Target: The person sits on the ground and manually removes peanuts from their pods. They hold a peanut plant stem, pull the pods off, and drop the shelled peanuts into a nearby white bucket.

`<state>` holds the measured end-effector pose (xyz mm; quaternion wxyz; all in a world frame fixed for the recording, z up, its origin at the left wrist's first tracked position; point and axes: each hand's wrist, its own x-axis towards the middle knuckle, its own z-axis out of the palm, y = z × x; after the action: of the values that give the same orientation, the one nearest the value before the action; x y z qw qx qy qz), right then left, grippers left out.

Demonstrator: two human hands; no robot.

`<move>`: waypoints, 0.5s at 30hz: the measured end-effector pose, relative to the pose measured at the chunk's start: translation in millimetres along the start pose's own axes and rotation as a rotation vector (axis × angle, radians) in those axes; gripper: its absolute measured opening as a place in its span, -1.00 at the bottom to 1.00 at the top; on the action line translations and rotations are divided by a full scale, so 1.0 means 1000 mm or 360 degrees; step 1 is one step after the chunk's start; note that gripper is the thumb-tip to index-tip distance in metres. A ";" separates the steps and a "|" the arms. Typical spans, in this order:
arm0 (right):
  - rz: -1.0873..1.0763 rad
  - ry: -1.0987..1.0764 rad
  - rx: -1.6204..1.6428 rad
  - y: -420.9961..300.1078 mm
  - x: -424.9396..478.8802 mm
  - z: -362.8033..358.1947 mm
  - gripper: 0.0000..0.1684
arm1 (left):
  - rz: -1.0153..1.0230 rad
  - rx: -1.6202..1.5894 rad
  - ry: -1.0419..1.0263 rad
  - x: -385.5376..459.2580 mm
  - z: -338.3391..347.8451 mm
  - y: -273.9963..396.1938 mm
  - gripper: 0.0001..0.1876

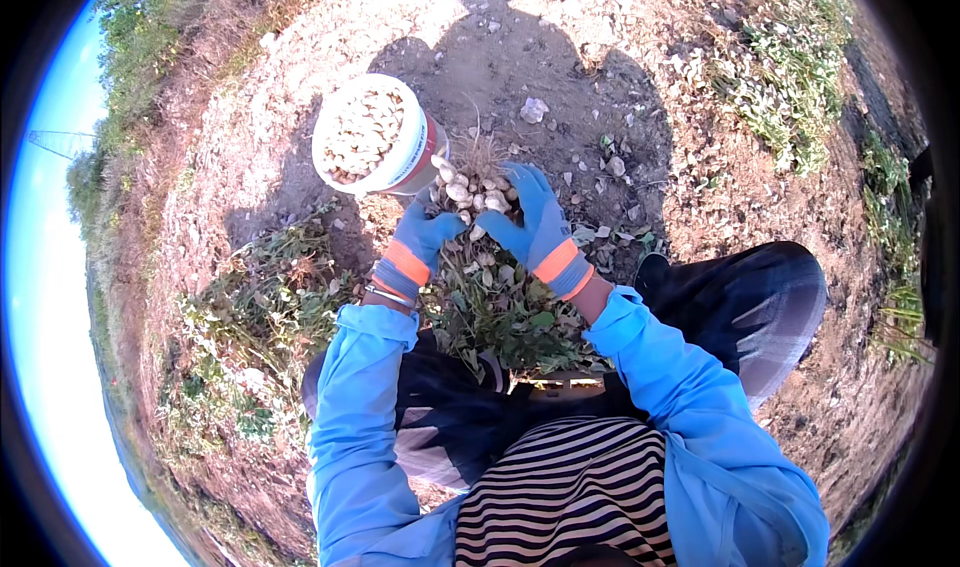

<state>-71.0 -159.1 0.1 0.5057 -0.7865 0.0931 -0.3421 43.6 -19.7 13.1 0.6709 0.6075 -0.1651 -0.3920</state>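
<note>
A cluster of peanut pods (478, 194) hangs together at the root end of a pulled peanut plant, its thin dry roots (480, 151) pointing away from me. My left hand (421, 235), in a blue-grey work glove with an orange cuff band, grips the cluster's left side. From the right, my right hand (531, 218), gloved alike, curls around the pods with its thumb across the front. The plant's leafy green tops (517, 312) trail down between my legs. Just beyond my left hand stands a white plastic bucket (411, 147) heaped with peanut pods (361, 133).
Pulled peanut plants (277, 297) lie piled at my left, and more plants (787, 87) lie at the far right. A pale stone (534, 110) rests on the dry soil ahead, inside my shadow. Tall grass and shrubs (150, 57) border the field on the left.
</note>
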 end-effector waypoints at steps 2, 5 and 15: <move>0.0021 -0.0001 0.0015 0.003 -0.002 0.001 -0.32 | 0.0021 -0.0032 -0.0135 -0.003 0.001 -0.001 -0.33; 0.0099 -0.0035 0.0102 0.003 -0.003 0.003 -0.34 | -0.0031 0.0067 -0.0129 -0.004 0.000 -0.006 -0.24; 0.0195 -0.0058 0.0183 0.016 -0.004 0.005 -0.40 | -0.0068 0.0223 -0.0051 -0.003 0.007 -0.021 -0.46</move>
<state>-67.9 -161.0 -16.7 0.5716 -0.7551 0.1122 -0.3009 29.5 -21.4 -4.3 0.6154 0.6499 -0.1898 -0.4035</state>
